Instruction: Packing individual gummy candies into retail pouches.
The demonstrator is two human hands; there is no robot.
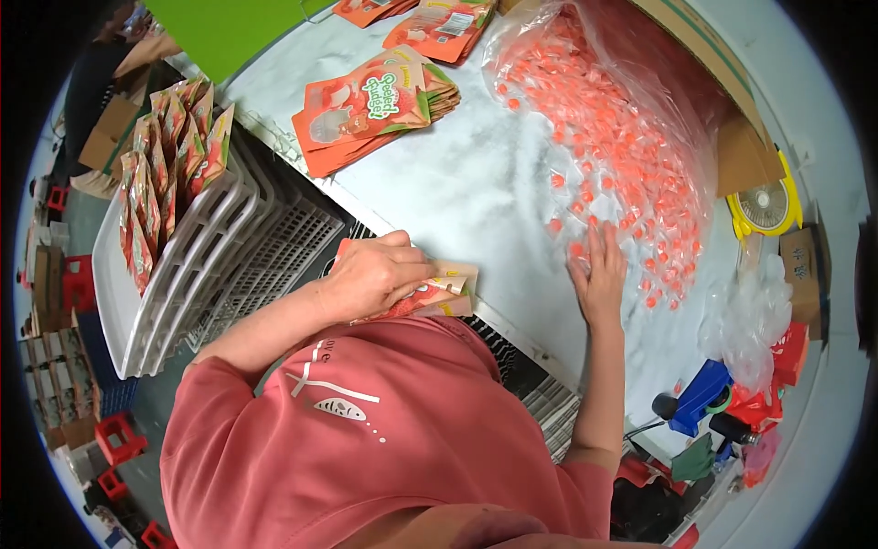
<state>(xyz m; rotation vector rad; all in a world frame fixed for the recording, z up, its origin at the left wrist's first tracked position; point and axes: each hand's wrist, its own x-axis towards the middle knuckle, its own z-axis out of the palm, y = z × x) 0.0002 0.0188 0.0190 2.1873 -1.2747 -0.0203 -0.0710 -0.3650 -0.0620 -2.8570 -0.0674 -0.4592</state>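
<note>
My left hand [382, 272] is closed around a red-and-tan candy pouch [455, 285], held close to my body at the table's near edge. Its fingers cover much of the pouch, so I cannot tell whether the top is unsealed. On the white table, my right hand [601, 274] lies with fingers stretched out at the near edge of a heap of clear-wrapped red candies [604, 137]. A few loose candies are by its fingertips. The heap spills out of a large clear plastic bag [672, 101]. Flat pouches [366, 105] are stacked at the table's far left.
Left of the table, stacked grey plastic crates [229, 229] carry standing, filled-looking pouches [169, 165]. More pouch stacks [439, 32] lie at the back. A yellow fan [766, 203], a cardboard box [745, 156] and a blue tape dispenser [700, 398] are on the right. Another person [101, 82] is at far left.
</note>
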